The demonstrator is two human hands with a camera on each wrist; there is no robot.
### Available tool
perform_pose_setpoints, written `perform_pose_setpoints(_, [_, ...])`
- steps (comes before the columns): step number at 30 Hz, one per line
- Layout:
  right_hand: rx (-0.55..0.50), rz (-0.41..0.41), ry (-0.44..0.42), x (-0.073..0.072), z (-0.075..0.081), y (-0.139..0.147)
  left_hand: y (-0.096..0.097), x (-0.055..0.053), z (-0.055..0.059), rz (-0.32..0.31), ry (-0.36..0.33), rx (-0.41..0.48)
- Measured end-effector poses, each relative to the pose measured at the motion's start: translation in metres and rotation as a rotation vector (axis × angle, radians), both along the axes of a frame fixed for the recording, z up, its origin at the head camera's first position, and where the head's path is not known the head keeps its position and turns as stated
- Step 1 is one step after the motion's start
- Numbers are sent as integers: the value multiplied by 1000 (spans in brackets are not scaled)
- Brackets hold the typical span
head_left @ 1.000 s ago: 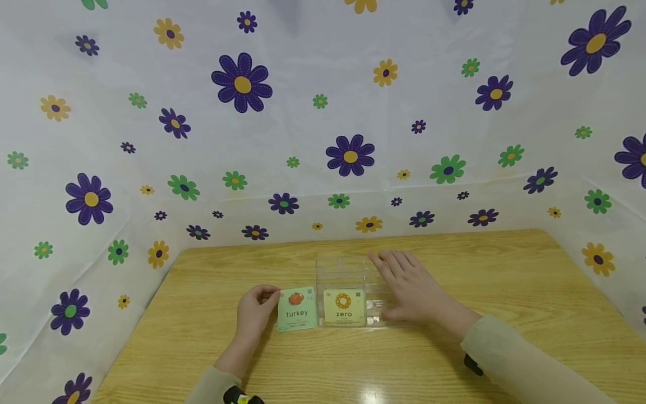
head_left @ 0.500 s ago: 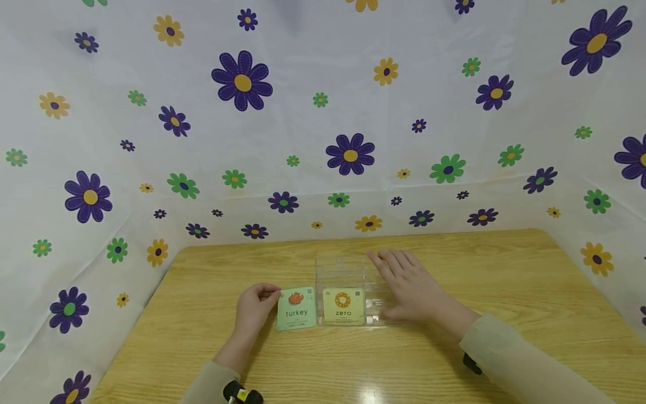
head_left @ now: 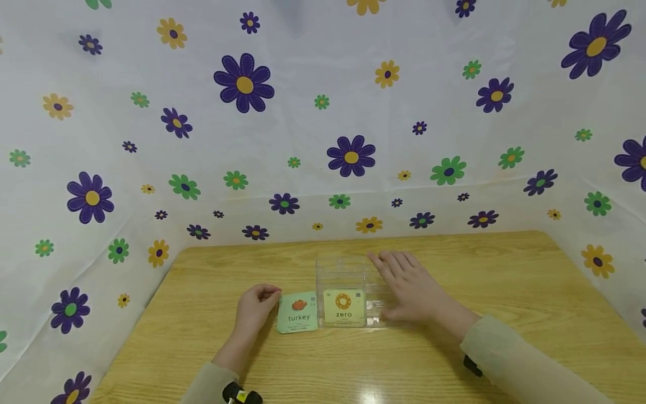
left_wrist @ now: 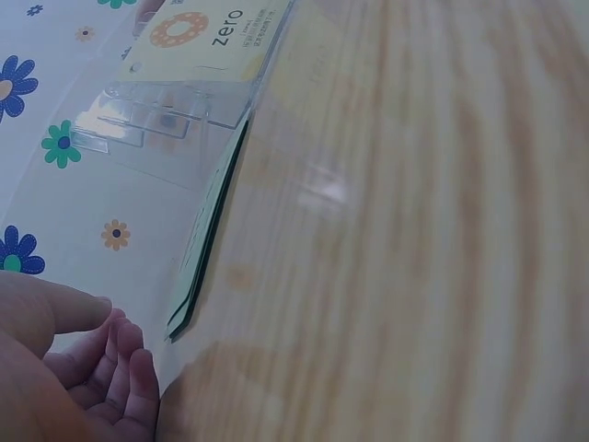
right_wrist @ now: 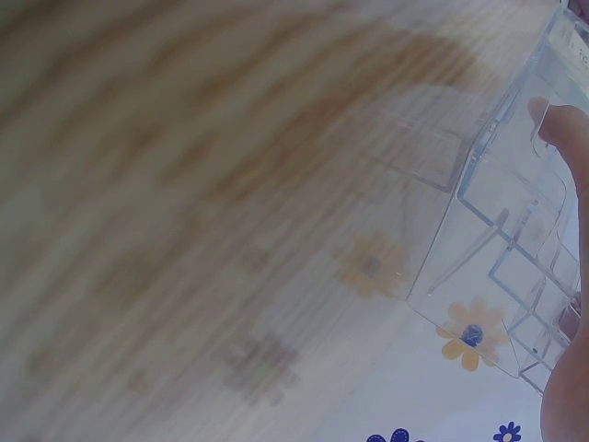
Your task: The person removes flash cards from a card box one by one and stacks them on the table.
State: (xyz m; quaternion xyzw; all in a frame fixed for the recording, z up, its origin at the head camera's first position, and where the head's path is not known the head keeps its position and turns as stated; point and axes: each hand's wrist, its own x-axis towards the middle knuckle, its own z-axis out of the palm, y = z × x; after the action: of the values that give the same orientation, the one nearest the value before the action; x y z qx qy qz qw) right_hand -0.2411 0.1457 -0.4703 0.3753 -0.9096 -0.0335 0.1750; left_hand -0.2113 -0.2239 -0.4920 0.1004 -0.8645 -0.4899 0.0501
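Turkey cards (head_left: pixel 298 317) lie on the bench (head_left: pixel 323 370), just beside the clear stand (head_left: pixel 340 277). The left hand (head_left: pixel 253 307) bunches narrow by their corner, seemingly holding nothing; the right hand (head_left: pixel 413 290) spreads wide on the stand. Soft fingers and a steady stand should help.

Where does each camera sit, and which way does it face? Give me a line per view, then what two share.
Head: worn on the head, facing forward and down at the table; left hand, right hand and sleeves show.
Left wrist: on that wrist, looking low along the turkey card stack toward the clear holder; part of the left hand shows.
Right wrist: on that wrist, looking at the clear holder; part of the right hand shows.
Shared: head and left wrist both show the zero card.
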Motion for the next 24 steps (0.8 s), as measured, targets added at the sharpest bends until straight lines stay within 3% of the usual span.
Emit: perform_pose_setpoints(24, [5,-2,20,0,0,0,3,2,3,4,26,69])
